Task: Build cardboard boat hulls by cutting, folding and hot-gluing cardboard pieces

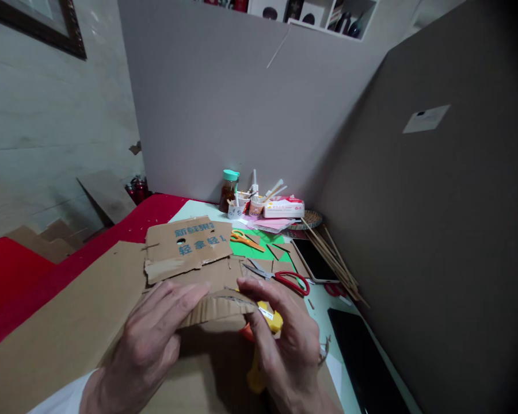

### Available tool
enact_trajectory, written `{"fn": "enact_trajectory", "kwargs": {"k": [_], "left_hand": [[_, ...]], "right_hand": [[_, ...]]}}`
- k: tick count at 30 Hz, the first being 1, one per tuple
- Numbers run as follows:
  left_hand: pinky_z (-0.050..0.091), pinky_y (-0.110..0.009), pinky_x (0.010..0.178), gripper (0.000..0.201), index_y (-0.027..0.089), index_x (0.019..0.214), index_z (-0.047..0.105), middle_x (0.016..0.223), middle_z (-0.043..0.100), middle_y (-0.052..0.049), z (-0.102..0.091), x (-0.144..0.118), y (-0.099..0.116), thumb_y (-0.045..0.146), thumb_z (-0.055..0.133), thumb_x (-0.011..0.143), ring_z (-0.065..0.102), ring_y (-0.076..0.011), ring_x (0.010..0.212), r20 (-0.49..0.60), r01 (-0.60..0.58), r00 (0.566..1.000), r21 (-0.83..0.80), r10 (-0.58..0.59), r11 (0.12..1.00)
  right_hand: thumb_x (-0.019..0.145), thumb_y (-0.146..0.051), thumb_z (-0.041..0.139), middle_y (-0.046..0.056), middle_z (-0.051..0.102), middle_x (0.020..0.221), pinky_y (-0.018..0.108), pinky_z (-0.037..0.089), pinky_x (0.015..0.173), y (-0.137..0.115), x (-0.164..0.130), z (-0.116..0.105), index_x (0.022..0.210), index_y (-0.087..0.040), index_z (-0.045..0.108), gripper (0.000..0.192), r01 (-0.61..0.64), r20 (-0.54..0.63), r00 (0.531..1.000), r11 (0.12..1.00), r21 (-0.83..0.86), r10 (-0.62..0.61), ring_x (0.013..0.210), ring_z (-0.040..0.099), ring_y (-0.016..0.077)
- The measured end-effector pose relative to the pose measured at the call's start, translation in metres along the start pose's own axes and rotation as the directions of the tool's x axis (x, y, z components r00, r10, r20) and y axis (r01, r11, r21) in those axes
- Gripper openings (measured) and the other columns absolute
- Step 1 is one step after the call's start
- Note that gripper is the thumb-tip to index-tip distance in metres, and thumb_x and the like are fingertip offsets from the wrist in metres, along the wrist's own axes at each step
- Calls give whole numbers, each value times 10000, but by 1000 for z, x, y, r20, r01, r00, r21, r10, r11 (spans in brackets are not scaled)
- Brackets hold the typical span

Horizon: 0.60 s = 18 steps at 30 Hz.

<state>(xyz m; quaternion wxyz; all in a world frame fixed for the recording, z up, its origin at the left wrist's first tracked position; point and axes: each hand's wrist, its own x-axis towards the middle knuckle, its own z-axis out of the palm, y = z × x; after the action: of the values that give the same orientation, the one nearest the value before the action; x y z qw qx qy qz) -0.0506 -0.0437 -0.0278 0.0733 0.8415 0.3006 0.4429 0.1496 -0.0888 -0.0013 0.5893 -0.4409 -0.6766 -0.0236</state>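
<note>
A bent strip of corrugated cardboard (218,309) arches between my two hands, above a large brown cardboard sheet. My left hand (149,339) is closed on the strip's left end. At its right end, my right hand (285,333) pinches it between thumb and fingers. Under and behind the right hand lies a yellow tool (255,374) with an orange part; the hand covers much of it, so its kind is unclear. Just beyond the right hand are red-handled scissors (280,278) with their blades apart.
Orange scissors (247,240) lie on a green sheet (242,250) beside a printed cardboard piece (187,247). Farther back stand a teal-lidded jar (228,191), cups with sticks and a tissue pack (284,207). Wooden sticks (334,259), a tablet (314,260) and a black panel (365,362) line the right side.
</note>
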Motion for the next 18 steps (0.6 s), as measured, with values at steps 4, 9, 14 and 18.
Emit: {"fn": "enact_trajectory", "kwargs": {"k": [4,9,14,18], "left_hand": [[400,-373,1016,766,395,1440,455,1333,634,11,-4,0,5,-34,407,808,559,-230,1193,-52,-44,998,-46,41,998],[463,-348,1002,411,308,1221,653,1225,713,-16,-3,12,-4,108,507,892,647,-229,1126,10,225,974,-61,-225,972],[531,-378,870,255,238,1063,754,1084,781,-58,-2,30,-22,322,667,838,709,-276,979,350,498,817,-30,-457,867],[493,-367,914,305,224,1110,725,1163,741,-73,-8,33,-28,378,645,859,674,-256,1016,266,534,819,-34,-508,845]], "right_hand": [[846,78,461,65,738,1133,303,538,922,3,-6,-2,1297,-176,552,526,235,98,969,966,-108,-225,1033,692,162],[916,-44,486,78,750,1066,260,556,777,10,2,-8,1209,-149,599,331,9,184,983,984,-178,24,923,726,168],[949,-266,552,17,724,712,275,448,567,11,12,-15,1015,-194,688,167,-288,551,699,885,-366,456,653,691,204],[964,-381,548,26,712,691,270,402,542,11,14,-19,932,-196,681,230,-314,625,604,869,-383,494,628,673,203]]}}
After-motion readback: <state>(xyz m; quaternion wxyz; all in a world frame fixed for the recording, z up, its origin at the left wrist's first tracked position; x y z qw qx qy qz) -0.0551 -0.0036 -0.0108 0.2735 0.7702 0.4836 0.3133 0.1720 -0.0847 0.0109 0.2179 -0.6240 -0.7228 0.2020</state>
